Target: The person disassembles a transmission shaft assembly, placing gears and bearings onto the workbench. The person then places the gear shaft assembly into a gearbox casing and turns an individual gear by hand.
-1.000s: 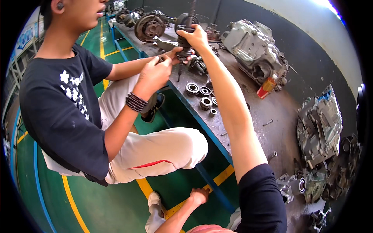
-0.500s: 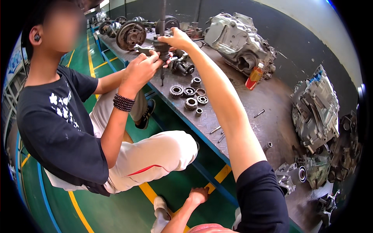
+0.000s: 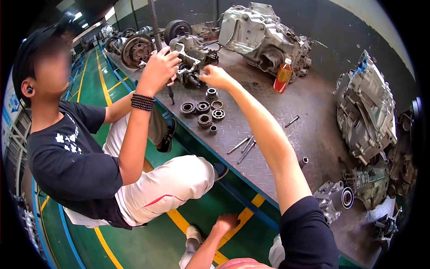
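Observation:
My right hand [image 3: 217, 77] is stretched out over the metal bench, fingers curled and pointing down. Whether anything sits between them is hidden. Across from me, a co-worker's hands [image 3: 162, 68] grip a long upright metal shaft [image 3: 155, 22], whose lower tip [image 3: 171, 95] comes out below them; my hand is apart from it. Beside those hands lies an opened metal housing [image 3: 190, 62]. Loose gears [image 3: 187, 108], bearings [image 3: 218, 114] and a small bushing [image 3: 213, 130] rest just below my right hand. Low in view, my left hand [image 3: 228, 222] is away from the bench, its fingers hard to make out.
Several bolts [image 3: 238, 144] lie on the bench's textured plate [image 3: 264, 116]. Beyond are a large gearbox casing [image 3: 255, 33], a bottle of amber drink [image 3: 283, 76] and a brake drum [image 3: 137, 50]. Another casing [image 3: 367, 107] stands right. The co-worker sits left, knee near the bench's blue edge.
My right hand has let go of the gear on the shaft and drawn away from it. The co-worker's hands and shaft have shifted left. The view has turned somewhat.

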Motion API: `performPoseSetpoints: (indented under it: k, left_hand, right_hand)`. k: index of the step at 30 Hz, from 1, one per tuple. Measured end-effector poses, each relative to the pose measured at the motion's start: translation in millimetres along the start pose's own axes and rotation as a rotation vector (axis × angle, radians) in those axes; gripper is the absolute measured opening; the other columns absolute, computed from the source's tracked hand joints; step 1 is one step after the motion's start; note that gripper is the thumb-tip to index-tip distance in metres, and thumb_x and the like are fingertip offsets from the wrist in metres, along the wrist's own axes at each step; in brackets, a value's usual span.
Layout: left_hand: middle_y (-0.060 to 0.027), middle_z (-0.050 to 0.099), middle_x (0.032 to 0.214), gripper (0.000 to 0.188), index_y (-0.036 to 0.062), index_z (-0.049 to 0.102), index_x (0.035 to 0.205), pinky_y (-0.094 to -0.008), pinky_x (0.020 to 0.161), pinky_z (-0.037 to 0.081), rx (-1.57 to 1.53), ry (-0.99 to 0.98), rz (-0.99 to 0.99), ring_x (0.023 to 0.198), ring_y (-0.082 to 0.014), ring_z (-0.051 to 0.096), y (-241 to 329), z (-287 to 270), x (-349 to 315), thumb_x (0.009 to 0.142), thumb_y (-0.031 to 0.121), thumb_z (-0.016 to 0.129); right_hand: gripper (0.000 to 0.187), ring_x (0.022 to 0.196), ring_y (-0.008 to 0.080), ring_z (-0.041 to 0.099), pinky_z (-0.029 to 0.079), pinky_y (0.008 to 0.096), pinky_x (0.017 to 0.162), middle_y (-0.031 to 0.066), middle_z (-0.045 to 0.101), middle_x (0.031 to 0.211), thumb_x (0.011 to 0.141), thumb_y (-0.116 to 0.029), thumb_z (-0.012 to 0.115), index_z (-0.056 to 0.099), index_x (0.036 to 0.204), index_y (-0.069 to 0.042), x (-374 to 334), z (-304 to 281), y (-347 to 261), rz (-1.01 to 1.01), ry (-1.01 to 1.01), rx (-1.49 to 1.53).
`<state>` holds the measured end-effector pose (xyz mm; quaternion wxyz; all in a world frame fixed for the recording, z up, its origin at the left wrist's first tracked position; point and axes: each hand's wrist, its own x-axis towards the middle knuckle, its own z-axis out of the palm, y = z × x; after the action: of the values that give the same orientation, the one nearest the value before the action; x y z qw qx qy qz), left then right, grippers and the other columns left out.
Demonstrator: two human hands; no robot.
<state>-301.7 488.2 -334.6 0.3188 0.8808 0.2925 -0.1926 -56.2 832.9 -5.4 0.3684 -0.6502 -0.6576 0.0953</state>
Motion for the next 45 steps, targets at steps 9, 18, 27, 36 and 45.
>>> performPoseSetpoints:
  k: [9, 18, 27, 36, 45]
  left_hand:
    - [-0.0185, 0.064, 0.127, 0.046, 0.0119, 0.055, 0.134, -0.0508, 0.103, 0.044, 0.023, 0.01, 0.002, 0.119, -0.0378, 0.06, 12, -2, 14, 0.098, 0.04, 0.052]
    - [-0.0187, 0.065, 0.125, 0.045, 0.0137, 0.059, 0.13, -0.0488, 0.099, 0.048, 0.05, 0.038, 0.007, 0.117, -0.037, 0.061, 9, 14, 24, 0.093, 0.038, 0.057]
    - [-0.0172, 0.066, 0.123, 0.043, 0.0113, 0.061, 0.128, -0.0473, 0.096, 0.051, 0.024, 0.056, 0.033, 0.114, -0.0353, 0.063, 13, 18, 34, 0.092, 0.035, 0.057]
    - [-0.018, 0.066, 0.122, 0.048, 0.01, 0.058, 0.131, -0.0472, 0.094, 0.051, 0.044, -0.041, 0.019, 0.111, -0.0361, 0.064, 25, 19, 32, 0.093, 0.037, 0.057]
    - [-0.0171, 0.068, 0.119, 0.046, 0.0157, 0.06, 0.13, -0.0506, 0.089, 0.052, -0.178, 0.316, 0.128, 0.107, -0.0371, 0.065, 38, 8, 5, 0.094, 0.043, 0.051]
  right_hand:
    - [0.04, 0.108, 0.0382, 0.065, 0.053, 0.0445, 0.094, 0.0234, 0.068, 0.112, 0.081, -0.03, 0.066, 0.07, 0.107, 0.0, -43, 14, 83, 0.02, -0.236, -0.452]
    - [0.046, 0.122, 0.0371, 0.057, 0.048, 0.0463, 0.101, 0.0193, 0.052, 0.139, 0.09, -0.029, 0.057, 0.055, 0.127, -0.002, -71, 51, 48, 0.037, -0.25, -0.34]
    - [0.082, 0.151, 0.0354, 0.014, 0.016, 0.0613, 0.118, 0.0154, 0.019, 0.163, 0.094, -0.056, 0.05, 0.027, 0.154, -0.005, -95, 86, 0, 0.041, -0.359, -0.37]
    - [0.076, 0.151, 0.0358, 0.016, 0.011, 0.0687, 0.115, 0.0155, 0.023, 0.162, 0.091, -0.046, 0.05, 0.032, 0.152, -0.004, -111, 92, 3, 0.03, -0.19, -0.374]
    - [0.071, 0.148, 0.0354, 0.024, 0.018, 0.0664, 0.115, 0.0168, 0.032, 0.158, 0.089, -0.045, 0.054, 0.043, 0.144, -0.003, -116, 96, 13, 0.003, -0.072, -0.283]
